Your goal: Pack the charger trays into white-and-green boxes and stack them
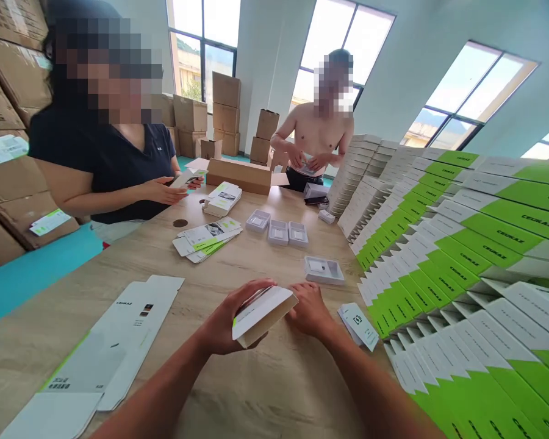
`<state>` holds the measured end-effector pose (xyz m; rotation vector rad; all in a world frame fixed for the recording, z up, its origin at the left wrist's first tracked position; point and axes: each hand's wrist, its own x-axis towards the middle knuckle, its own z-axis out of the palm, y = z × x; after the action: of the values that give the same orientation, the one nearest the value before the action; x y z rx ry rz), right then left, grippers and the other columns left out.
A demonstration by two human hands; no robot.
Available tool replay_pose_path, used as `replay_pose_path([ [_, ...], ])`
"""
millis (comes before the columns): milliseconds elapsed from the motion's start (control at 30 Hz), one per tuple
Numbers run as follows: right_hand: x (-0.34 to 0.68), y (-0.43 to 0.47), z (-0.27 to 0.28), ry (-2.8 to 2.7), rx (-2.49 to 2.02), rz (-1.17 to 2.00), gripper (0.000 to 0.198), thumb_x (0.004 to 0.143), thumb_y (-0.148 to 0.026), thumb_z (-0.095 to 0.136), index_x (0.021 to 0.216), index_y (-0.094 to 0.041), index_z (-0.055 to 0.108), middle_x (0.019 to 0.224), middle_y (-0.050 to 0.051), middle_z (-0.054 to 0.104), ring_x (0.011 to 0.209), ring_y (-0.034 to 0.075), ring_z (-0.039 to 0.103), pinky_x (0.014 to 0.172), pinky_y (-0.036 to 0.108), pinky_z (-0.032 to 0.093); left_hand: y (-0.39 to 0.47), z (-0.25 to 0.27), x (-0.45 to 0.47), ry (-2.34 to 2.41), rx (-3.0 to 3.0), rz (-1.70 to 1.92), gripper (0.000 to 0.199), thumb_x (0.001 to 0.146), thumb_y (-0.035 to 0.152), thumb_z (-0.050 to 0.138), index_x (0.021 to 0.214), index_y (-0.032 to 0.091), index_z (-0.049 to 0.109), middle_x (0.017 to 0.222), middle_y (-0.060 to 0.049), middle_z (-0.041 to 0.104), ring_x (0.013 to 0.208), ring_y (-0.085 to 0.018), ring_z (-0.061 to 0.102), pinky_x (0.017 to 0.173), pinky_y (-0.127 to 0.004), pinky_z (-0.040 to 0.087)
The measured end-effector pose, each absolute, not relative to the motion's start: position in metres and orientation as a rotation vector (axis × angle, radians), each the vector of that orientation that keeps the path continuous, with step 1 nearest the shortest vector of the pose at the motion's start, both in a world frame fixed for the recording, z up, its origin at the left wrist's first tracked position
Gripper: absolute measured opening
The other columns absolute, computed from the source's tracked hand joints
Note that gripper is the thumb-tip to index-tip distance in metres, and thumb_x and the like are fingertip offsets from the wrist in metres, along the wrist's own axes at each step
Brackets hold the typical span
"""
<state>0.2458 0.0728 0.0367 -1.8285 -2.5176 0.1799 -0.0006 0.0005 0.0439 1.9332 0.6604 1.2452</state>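
My left hand is wrapped around a small white and green cardboard box, held tilted above the table with an open end facing me. My right hand is closed at the right end of this box, its fingertips partly hidden behind the edge. Just right of that hand lie white printed leaflets. Beyond it sits a white plastic tray with a small item in one compartment. Flattened white and green cartons lie to the left of my left hand.
Tall stacks of white and green boxes line the right side. Further trays and flat cartons lie mid-table. One co-worker holds a box at the left; another person stands at the far end. Brown cartons stand behind.
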Motion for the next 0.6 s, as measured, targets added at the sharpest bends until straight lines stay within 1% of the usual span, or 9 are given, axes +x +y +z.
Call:
replay_pose_path([
  [67,0.243,0.052,0.035,-2.565,-1.776,0.18,0.039,0.096,-0.035,0.06,0.135,-0.03,0.063,0.146,0.008,0.061,0.139,0.026,0.048,0.119,0.041,0.024,-0.002,0.044,-0.002,0.64,1.979,1.228,0.083,0.074,0.018,0.078,0.15,0.026,0.044,0.151,-0.014,0.055,0.14,-0.031,0.052,0.116,-0.042,0.044],
  [100,0.246,0.05,0.036,-2.542,-1.808,0.157,0.045,0.097,-0.036,0.059,0.142,-0.029,0.058,0.155,0.009,0.052,0.145,0.026,0.042,0.12,0.04,0.022,-0.003,0.045,-0.002,0.625,2.005,1.224,0.086,0.073,0.018,0.079,0.151,0.026,0.044,0.151,-0.015,0.054,0.142,-0.032,0.05,0.117,-0.043,0.043],
  [167,0.257,0.059,0.042,-2.432,-1.966,0.102,0.058,0.099,-0.04,0.055,0.153,-0.022,0.046,0.167,0.015,0.032,0.154,0.033,0.025,0.121,0.049,0.018,-0.008,0.048,-0.003,0.599,2.055,1.227,0.087,0.073,0.018,0.08,0.151,0.026,0.043,0.152,-0.016,0.053,0.144,-0.033,0.048,0.118,-0.045,0.041],
  [200,0.264,0.067,0.047,-2.372,-2.06,0.093,0.063,0.099,-0.045,0.053,0.156,-0.019,0.04,0.169,0.02,0.025,0.155,0.038,0.02,0.12,0.056,0.017,-0.011,0.05,-0.003,0.596,2.07,1.233,0.086,0.074,0.019,0.079,0.151,0.026,0.043,0.151,-0.016,0.053,0.143,-0.033,0.049,0.118,-0.045,0.041],
  [233,0.271,0.075,0.051,-2.323,-2.142,0.104,0.068,0.099,-0.049,0.051,0.158,-0.017,0.036,0.169,0.023,0.022,0.155,0.043,0.019,0.117,0.063,0.018,-0.015,0.053,-0.002,0.605,2.077,1.238,0.084,0.075,0.02,0.078,0.151,0.026,0.043,0.151,-0.016,0.053,0.142,-0.033,0.05,0.118,-0.046,0.041],
  [300,0.28,0.082,0.058,-2.295,-2.229,0.171,0.073,0.098,-0.054,0.05,0.16,-0.02,0.033,0.167,0.026,0.025,0.152,0.047,0.024,0.111,0.071,0.024,-0.022,0.061,-0.002,0.655,2.095,1.234,0.081,0.078,0.022,0.076,0.151,0.026,0.041,0.151,-0.016,0.053,0.141,-0.032,0.052,0.118,-0.047,0.041],
  [400,0.279,0.062,0.06,-2.407,-2.136,0.289,0.071,0.094,-0.051,0.059,0.159,-0.032,0.037,0.167,0.018,0.031,0.148,0.044,0.033,0.108,0.069,0.029,-0.031,0.076,-0.005,0.759,2.191,1.159,0.086,0.076,0.02,0.077,0.153,0.027,0.038,0.155,-0.015,0.048,0.146,-0.033,0.044,0.122,-0.05,0.036],
  [500,0.267,0.014,0.049,-2.539,-1.926,0.402,0.072,0.088,-0.04,0.064,0.156,-0.041,0.04,0.17,0.008,0.03,0.148,0.041,0.033,0.108,0.065,0.035,-0.037,0.092,-0.016,0.822,2.32,0.983,0.099,0.071,0.019,0.08,0.156,0.028,0.032,0.159,-0.014,0.043,0.151,-0.034,0.037,0.124,-0.053,0.032],
  [600,0.263,-0.044,0.038,-2.597,-1.718,0.5,0.078,0.084,-0.023,0.062,0.156,-0.043,0.039,0.17,0.003,0.03,0.148,0.037,0.033,0.111,0.061,0.035,-0.038,0.102,-0.029,0.848,2.416,0.806,0.108,0.068,0.018,0.082,0.159,0.028,0.026,0.162,-0.014,0.038,0.151,-0.035,0.035,0.124,-0.052,0.032],
])
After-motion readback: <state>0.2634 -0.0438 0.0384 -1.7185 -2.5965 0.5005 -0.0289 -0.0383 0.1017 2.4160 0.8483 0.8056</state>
